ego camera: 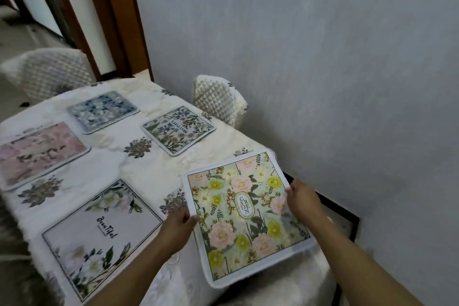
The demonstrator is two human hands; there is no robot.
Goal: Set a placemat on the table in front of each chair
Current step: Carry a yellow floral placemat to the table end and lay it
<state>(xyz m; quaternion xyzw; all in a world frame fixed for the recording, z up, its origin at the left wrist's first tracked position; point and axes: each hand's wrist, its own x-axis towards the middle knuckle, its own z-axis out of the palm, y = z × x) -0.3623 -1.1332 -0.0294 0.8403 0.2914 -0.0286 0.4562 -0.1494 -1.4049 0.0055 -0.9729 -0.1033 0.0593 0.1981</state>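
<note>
Pinched at its left edge by the left hand [177, 225], thumb on top; gripped at its right edge by the right hand [301, 200], fingers curled round; garden placemat [246, 216] over the bench [149, 171] corner, partly past the edge. Just left of the garden placemat, a white placemat [99, 238] lying flat; beyond the garden placemat, a botanical placemat [178, 129] and a quilted chair [216, 99]; far left of it, a blue placemat [103, 110] and a pink placemat [39, 154].

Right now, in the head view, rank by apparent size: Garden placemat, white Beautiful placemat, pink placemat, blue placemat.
1. Garden placemat and white Beautiful placemat: alike, both nearest.
2. pink placemat, partly cropped.
3. blue placemat, farthest, so unsure.
</note>
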